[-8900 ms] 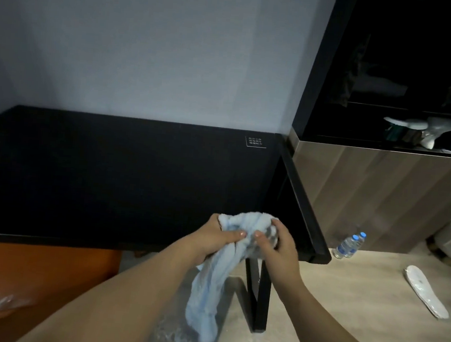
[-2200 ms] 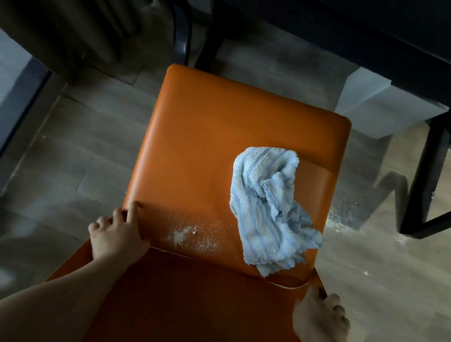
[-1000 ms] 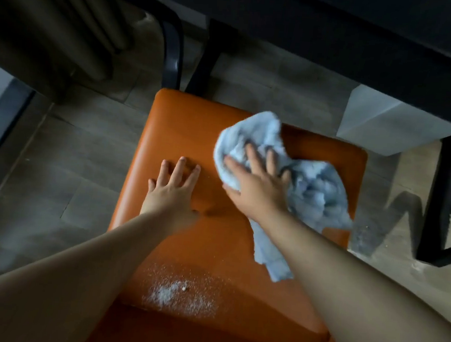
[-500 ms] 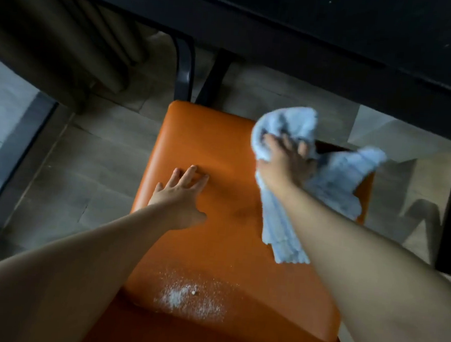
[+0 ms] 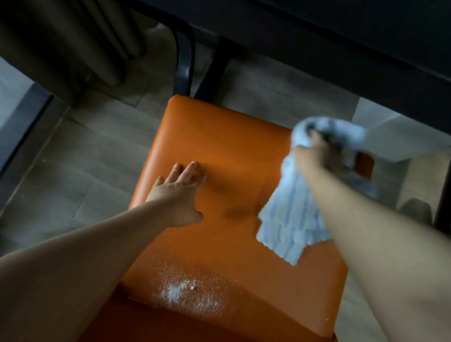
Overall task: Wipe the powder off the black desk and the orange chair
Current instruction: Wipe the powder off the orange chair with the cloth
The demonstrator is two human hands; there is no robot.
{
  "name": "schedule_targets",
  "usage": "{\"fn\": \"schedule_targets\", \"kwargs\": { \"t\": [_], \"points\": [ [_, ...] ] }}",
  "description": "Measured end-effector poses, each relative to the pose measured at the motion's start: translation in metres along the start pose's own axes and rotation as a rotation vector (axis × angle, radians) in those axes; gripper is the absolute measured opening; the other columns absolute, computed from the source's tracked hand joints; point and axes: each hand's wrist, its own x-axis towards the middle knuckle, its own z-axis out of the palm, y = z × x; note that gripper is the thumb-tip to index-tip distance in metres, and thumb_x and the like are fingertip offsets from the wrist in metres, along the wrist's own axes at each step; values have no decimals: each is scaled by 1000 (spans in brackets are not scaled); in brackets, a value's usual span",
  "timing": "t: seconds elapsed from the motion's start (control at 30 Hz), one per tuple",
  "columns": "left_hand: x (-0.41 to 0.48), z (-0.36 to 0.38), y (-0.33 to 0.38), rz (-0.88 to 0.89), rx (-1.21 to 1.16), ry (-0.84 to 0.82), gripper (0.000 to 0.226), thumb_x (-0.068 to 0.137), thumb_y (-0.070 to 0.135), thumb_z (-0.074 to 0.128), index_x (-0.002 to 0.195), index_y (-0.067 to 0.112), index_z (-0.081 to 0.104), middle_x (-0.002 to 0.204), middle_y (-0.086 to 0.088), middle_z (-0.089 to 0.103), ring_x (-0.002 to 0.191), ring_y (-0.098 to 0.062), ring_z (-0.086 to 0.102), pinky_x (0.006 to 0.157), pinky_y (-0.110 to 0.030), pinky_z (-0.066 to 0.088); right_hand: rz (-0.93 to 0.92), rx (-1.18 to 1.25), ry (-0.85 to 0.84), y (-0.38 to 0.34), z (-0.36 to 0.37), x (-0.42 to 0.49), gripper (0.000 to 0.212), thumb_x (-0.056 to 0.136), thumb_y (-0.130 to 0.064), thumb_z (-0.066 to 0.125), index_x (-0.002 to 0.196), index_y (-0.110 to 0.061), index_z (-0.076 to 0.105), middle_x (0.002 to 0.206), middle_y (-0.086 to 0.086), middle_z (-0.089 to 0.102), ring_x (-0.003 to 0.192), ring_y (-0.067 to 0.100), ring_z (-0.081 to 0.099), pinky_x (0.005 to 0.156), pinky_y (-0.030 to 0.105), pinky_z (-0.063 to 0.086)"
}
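White powder (image 5: 190, 293) lies unwiped near the seat's near edge on the orange chair (image 5: 221, 148). Above the far right corner the right hand (image 5: 314, 158) grips the blue cloth (image 5: 294, 217), while the left hand (image 5: 178, 194) rests flat, fingers spread. Little of the black bench (image 5: 367, 33) shows.

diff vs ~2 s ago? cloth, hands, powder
Right hand took the blue cloth off the orange chair seat and lifted it toward the far right corner. Left hand moved from the seat's near edge to lie flat mid-seat. Powder patch unchanged, unwiped.
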Motion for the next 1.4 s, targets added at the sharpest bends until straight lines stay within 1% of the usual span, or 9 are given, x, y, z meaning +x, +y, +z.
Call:
{"fn": "schedule_targets", "kwargs": {
  "t": [0.2, 0.4, 0.5, 0.77, 0.97, 1.03, 1.17, 1.3, 1.4],
  "points": [
    [-10, 6, -11, -54, -177, 213, 96, 83, 41, 61, 149, 30, -8, 159, 7, -10, 146, -15, -6, 118, -42, 7, -814, -245, -338, -41, 19, -57, 52, 86, -40, 51, 133, -51, 32, 154, -19, 11, 140, 23, 3, 108, 57, 12],
    [-20, 6, -37, -119, -123, 126, 90, 88, 44, 55, 150, 24, -8, 158, 5, -13, 146, -16, -6, 117, -47, 2, 93, 159, 25, 45, -8, -13, 58, 91, -33, 45, 145, -23, 27, 152, 9, 23, 137, 33, 22, 111, 53, 22],
    [-20, 6, -36, -110, -170, 125, 94, 86, 45, 56, 149, 24, -11, 159, 6, -10, 146, -15, 0, 117, -47, 6, 163, 233, 22, 14, 0, -16, 59, 90, -27, 43, 146, -14, 27, 152, 15, 22, 138, 35, 22, 111, 51, 21],
    [-27, 7, -48, -122, -255, 174, 88, 84, 40, 58, 150, 19, 2, 159, 4, 4, 144, -18, 16, 115, -43, 20, -1067, -363, -238, -91, 44, -82, 58, 85, -41, 52, 139, -44, 30, 155, -15, 14, 140, 22, 7, 105, 53, 18],
    [-27, 10, -55, -91, -228, 95, 89, 85, 47, 57, 151, 25, 1, 159, 8, -7, 138, -25, 30, 111, -39, 27, -15, -65, 80, -32, 10, -27, 51, 88, -42, 45, 136, -29, 35, 146, 3, 29, 132, 31, 25, 100, 55, 25],
    [-25, 10, -58, -89, -271, 88, 88, 84, 47, 58, 151, 27, 3, 158, 11, -6, 134, -24, 36, 103, -36, 34, 118, -28, 39, -52, 7, -23, 51, 87, -41, 41, 136, -26, 35, 145, 5, 30, 131, 33, 25, 98, 53, 26],
    [-25, 12, -69, -60, -399, 87, 83, 84, 45, 56, 150, 33, 7, 157, 20, -6, 129, -21, 43, 90, -30, 39, -372, 44, -21, -143, 38, -47, 51, 86, -32, 48, 137, -27, 41, 146, 7, 33, 134, 29, 26, 108, 50, 20],
    [-24, 19, -74, -38, -434, 89, 85, 83, 44, 59, 149, 37, 5, 155, 23, -11, 134, -17, 35, 108, -35, 29, -1040, -305, -119, -207, 74, -95, 44, 86, -40, 49, 129, -44, 44, 145, -12, 33, 134, 23, 18, 103, 50, 18],
    [-25, 21, -76, -22, -404, 94, 83, 86, 45, 56, 149, 36, 4, 155, 21, -11, 133, -15, 36, 114, -37, 21, -1001, -282, -58, -202, 69, -77, 44, 87, -47, 49, 130, -44, 41, 146, -13, 32, 135, 21, 20, 102, 50, 21]
  ]
}}
